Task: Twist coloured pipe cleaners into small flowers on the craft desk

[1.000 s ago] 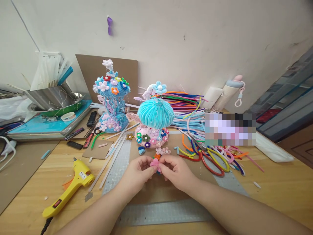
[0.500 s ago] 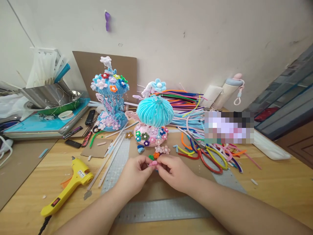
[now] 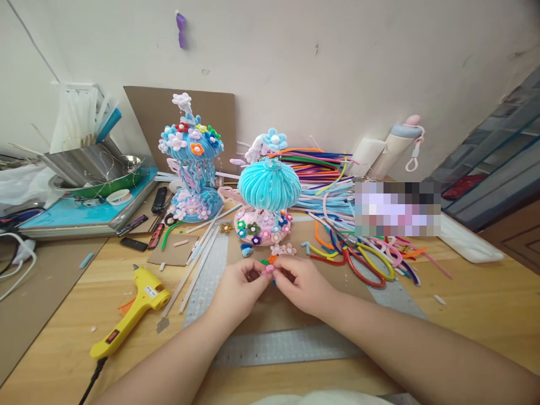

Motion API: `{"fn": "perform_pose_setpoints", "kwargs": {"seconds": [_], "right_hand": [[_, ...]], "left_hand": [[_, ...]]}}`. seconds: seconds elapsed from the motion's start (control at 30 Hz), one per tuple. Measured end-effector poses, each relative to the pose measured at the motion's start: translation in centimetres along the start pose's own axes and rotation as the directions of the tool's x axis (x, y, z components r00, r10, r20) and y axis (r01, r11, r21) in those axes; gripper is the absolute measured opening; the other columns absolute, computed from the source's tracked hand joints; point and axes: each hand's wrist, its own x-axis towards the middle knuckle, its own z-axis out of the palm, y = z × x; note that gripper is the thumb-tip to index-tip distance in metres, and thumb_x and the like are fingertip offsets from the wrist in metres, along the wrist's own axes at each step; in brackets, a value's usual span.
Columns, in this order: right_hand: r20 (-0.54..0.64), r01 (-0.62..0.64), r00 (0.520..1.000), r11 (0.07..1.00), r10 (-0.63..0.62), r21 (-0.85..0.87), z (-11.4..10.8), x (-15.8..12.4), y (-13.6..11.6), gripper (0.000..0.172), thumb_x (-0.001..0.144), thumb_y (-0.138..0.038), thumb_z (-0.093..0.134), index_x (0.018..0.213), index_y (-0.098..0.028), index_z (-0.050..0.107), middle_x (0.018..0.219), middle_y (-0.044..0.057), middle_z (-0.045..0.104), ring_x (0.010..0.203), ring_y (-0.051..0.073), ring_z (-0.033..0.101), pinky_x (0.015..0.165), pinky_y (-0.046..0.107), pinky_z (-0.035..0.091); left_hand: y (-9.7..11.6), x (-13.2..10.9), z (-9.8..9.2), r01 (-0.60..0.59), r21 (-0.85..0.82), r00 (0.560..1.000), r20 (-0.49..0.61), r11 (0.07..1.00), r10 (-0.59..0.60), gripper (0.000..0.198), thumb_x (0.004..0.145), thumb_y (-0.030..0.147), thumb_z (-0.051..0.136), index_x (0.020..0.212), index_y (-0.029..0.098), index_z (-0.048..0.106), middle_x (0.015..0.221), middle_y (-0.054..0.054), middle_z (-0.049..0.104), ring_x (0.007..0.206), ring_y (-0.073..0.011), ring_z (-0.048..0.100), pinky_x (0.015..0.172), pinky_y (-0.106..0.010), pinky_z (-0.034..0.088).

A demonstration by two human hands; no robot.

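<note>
My left hand (image 3: 241, 288) and my right hand (image 3: 301, 282) meet over the brown cardboard, fingertips pinched together. Between them they hold a small pink pipe-cleaner flower (image 3: 268, 270), partly hidden by the fingers. Just beyond lie an orange flower (image 3: 272, 260), a bit of green and pale pink flowers (image 3: 288, 250). Behind these stands a pipe-cleaner jellyfish with a turquoise cap (image 3: 270, 184) over a pink round base (image 3: 265, 238) set with coloured flowers. A second jellyfish (image 3: 192, 147), its blue cap covered in flowers, stands farther back on the left.
A yellow hot glue gun (image 3: 130, 312) lies at left, its cord toward me. Red-handled scissors (image 3: 365, 267) rest among bent pipe cleaners on the right. Bundles of pipe cleaners (image 3: 324, 197) lie behind. A metal pot (image 3: 90, 163) stands back left, a tumbler (image 3: 396, 149) back right.
My view has shifted slightly, so the table items sit a little differently. Both hands still pinch the pink flower, which has turned a little between the fingers.
</note>
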Motion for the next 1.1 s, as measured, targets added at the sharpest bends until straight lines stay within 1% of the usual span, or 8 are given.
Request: {"fn": "perform_pose_setpoints", "kwargs": {"seconds": [0.07,0.17,0.3,0.4,0.53,0.7,0.87,1.1], "right_hand": [[-0.015,-0.040,0.999,0.994,0.042,0.106,-0.2,-0.3,-0.2,0.010,0.086,-0.025,0.043,0.085,-0.018,0.050,0.070,0.000,0.051,0.056,0.010,0.046,0.049,0.021,0.034],[-0.021,-0.096,0.995,0.973,0.102,0.210,-0.4,-0.6,-0.3,0.020,0.086,-0.031,0.044,0.102,-0.019,0.045,0.084,0.003,0.055,0.057,0.009,0.050,0.048,0.020,0.038],[0.101,-0.202,0.979,0.933,0.179,0.298,-0.1,-0.5,-0.2,0.018,0.088,-0.035,0.043,0.084,-0.018,0.049,0.065,-0.002,0.052,0.049,0.008,0.050,0.043,0.018,0.038],[0.155,-0.272,0.960,0.896,0.231,0.350,0.3,-0.3,-0.1,0.023,0.088,-0.034,0.042,0.072,-0.018,0.047,0.053,-0.005,0.046,0.041,0.007,0.047,0.039,0.017,0.036],[0.174,-0.299,0.952,0.888,0.252,0.348,0.3,-0.3,-0.2,0.022,0.088,-0.031,0.042,0.071,-0.018,0.048,0.053,-0.006,0.048,0.039,0.007,0.046,0.039,0.017,0.036],[0.172,-0.222,0.968,0.948,0.185,0.227,0.1,-0.4,-0.3,0.026,0.089,-0.030,0.039,0.072,-0.017,0.054,0.052,-0.004,0.051,0.044,0.008,0.049,0.045,0.019,0.036],[0.118,-0.152,0.984,0.979,0.136,0.134,0.3,-0.7,-0.3,0.029,0.089,-0.028,0.041,0.063,-0.017,0.049,0.049,-0.003,0.050,0.047,0.009,0.049,0.048,0.020,0.035],[0.054,-0.232,0.972,0.961,0.227,0.148,1.0,-0.8,-0.1,0.029,0.089,-0.026,0.038,0.063,-0.017,0.047,0.047,-0.005,0.044,0.039,0.007,0.045,0.041,0.018,0.030]], "left_hand": [[0.5,0.0,-0.3,0.019,-0.114,1.000,0.015,0.993,-0.017,0.025,0.063,0.038,0.068,0.069,0.013,0.063,0.061,0.000,0.059,0.053,-0.0099,0.048,0.048,-0.020,0.033],[0.7,0.1,-0.5,0.081,-0.263,0.996,0.064,0.961,-0.067,0.026,0.063,0.036,0.069,0.073,0.013,0.063,0.064,0.000,0.060,0.052,-0.0082,0.047,0.050,-0.020,0.037],[0.2,0.3,-0.4,0.159,-0.308,0.980,0.160,0.938,-0.114,0.029,0.064,0.037,0.069,0.079,0.013,0.060,0.063,0.000,0.058,0.051,-0.0082,0.049,0.049,-0.020,0.040],[0.0,0.3,-0.3,0.120,-0.290,0.983,0.165,0.949,-0.074,0.030,0.067,0.037,0.066,0.083,0.014,0.057,0.065,0.000,0.059,0.051,-0.0082,0.051,0.049,-0.020,0.041],[0.0,0.3,-0.1,0.028,-0.227,0.989,0.145,0.974,0.005,0.023,0.067,0.033,0.066,0.072,0.014,0.053,0.058,0.003,0.056,0.051,-0.0080,0.051,0.053,-0.021,0.042],[-0.3,0.3,-0.1,-0.017,-0.084,0.991,0.128,0.996,0.027,0.017,0.071,0.030,0.061,0.075,0.015,0.054,0.060,0.001,0.058,0.055,-0.0110,0.054,0.054,-0.023,0.042],[-0.8,0.2,-0.3,-0.079,0.097,0.990,0.121,0.992,0.067,0.013,0.073,0.028,0.056,0.068,0.016,0.056,0.057,0.001,0.057,0.054,-0.0119,0.052,0.053,-0.023,0.039],[-0.9,0.1,0.5,-0.120,0.032,0.990,0.073,0.992,0.117,0.014,0.074,0.026,0.055,0.063,0.016,0.053,0.055,0.002,0.056,0.053,-0.0111,0.050,0.052,-0.022,0.038]]}}
